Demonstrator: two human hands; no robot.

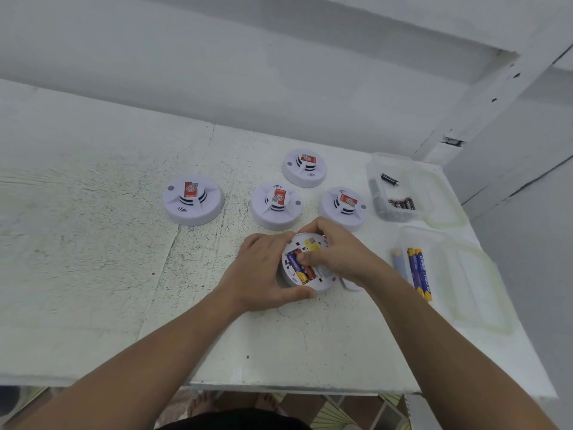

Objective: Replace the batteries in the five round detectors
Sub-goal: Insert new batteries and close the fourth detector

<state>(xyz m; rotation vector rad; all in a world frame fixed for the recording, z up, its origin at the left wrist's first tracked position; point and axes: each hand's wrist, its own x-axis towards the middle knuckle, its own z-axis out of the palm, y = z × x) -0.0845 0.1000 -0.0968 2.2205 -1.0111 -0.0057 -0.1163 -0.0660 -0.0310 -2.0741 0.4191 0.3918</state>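
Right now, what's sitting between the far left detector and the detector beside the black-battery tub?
In the head view, another detector stands between them, touching neither.

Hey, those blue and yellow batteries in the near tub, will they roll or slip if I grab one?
Probably apt to roll: the batteries are smooth cylinders lying on their sides, though the tub should contain them. Likely stiff and slightly slick, given the glossy wrap. Packed side by side, lifting one may nudge its neighbour.

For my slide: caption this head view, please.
Left hand and right hand hold an upturned detector, thumb on its batteries.
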